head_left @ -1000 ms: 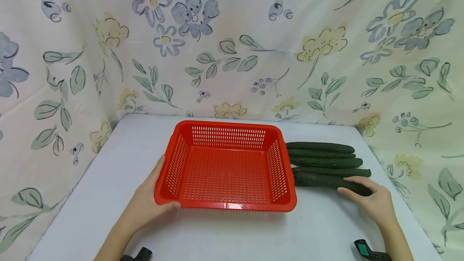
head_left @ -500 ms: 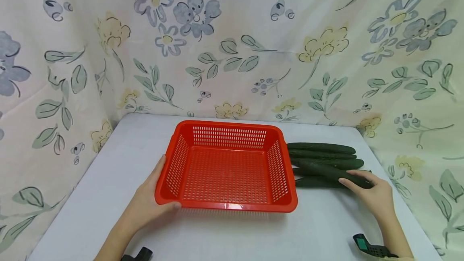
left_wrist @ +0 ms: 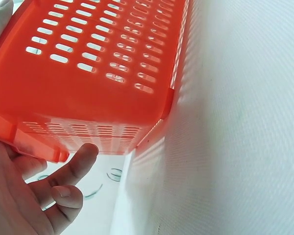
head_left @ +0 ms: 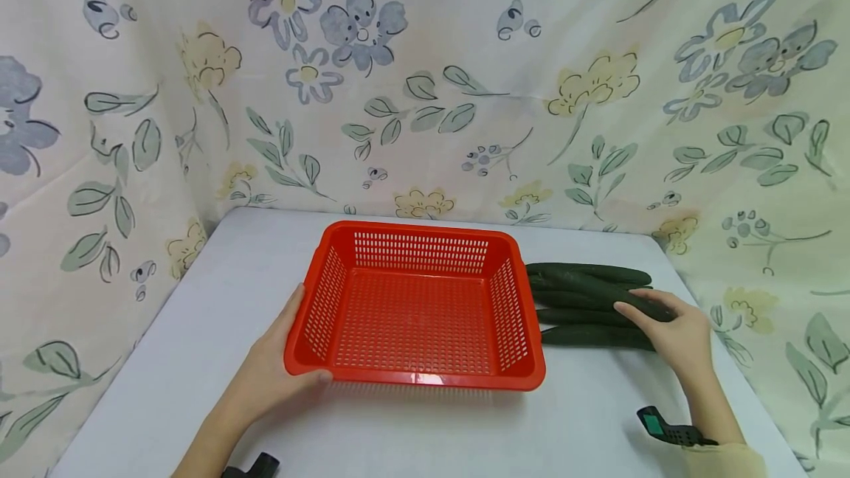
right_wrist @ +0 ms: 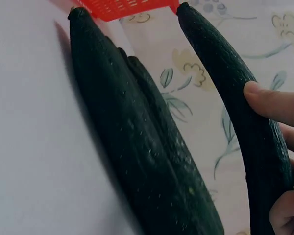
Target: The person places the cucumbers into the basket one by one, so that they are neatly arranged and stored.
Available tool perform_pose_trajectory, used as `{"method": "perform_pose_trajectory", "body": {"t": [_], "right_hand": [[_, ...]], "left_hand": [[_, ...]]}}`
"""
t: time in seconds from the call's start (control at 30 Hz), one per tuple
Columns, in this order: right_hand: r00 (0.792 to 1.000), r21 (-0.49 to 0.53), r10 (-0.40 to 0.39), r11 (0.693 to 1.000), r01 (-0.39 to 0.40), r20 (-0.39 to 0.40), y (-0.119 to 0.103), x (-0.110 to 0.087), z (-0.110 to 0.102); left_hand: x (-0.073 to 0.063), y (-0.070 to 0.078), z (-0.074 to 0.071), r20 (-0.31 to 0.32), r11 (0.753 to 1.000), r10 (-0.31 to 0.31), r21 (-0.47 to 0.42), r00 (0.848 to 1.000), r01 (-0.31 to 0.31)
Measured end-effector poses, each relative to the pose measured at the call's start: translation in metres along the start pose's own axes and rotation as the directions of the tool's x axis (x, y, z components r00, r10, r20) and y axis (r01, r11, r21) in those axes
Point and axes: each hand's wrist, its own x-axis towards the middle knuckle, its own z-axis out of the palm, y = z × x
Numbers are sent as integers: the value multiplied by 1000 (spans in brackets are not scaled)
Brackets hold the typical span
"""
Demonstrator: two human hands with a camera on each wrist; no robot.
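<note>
Red basket [head_left: 415, 378]: L hand [head_left: 274, 361] grips corner; R hand [head_left: 677, 330] pinches cuke [right_wrist: 247, 129] aloft.

You have a white bench [head_left: 438, 434] before you, its far right corner rounded and its surface finely ribbed where your left wrist view looks along it. Beyond the bench's back edge you see a pale cream cloth [head_left: 398, 183], which also runs down past the bench's left and right sides, yellower to the right. Above the bench's back edge, the print shows you blue flowers [head_left: 288, 0], yellow blooms [head_left: 594, 85], green leaves [head_left: 456, 122] and a sprig of blue berries [head_left: 483, 158], many of them outlined in dark strokes.
</note>
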Motion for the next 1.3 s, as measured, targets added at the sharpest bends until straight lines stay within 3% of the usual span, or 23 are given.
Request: {"method": "perform_pose_trajectory", "body": {"t": [0.27,0.5,0.87,1.1,1.3], "right_hand": [[996,-7,-85,996,85,-22,-23,12,10],[978,9,-207,978,207,-37,-47,22,22],[955,5,-297,955,297,11,-92,40,38],[927,38,-371,928,370,56,-115,47,52],[914,60,-393,919,389,95,-134,54,63]], "left_hand": [[0,-1,0,-2,1000,2,23,1000,-2],[-1,-2,1,1,999,6,33,1000,-6],[-1,0,0,4,999,10,35,1000,-10],[-1,0,0,7,1000,10,13,1000,-10],[0,-1,0,3,1000,13,7,1000,-13]]}}
